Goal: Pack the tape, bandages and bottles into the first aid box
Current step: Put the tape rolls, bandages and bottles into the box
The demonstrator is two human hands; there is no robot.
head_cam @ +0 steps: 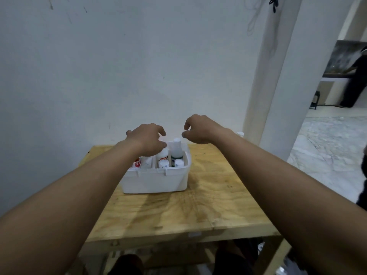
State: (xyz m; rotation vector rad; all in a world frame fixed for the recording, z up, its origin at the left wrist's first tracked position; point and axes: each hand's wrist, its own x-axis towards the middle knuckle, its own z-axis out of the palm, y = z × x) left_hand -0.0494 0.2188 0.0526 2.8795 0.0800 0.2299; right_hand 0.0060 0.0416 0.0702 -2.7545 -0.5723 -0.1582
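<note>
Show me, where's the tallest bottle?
In the head view, the tallest bottle stands at the back of the right-end compartment of the white box, just below the right hand.

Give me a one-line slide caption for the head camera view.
Left hand over a white box of bottles on a wooden table, right hand raised alongside.

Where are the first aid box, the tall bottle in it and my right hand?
first aid box (155, 180): head view, on its bare front wall.
tall bottle (176, 149): head view, on the white shoulder below the cap.
right hand (198, 130): head view, on the back of the hand.
</note>
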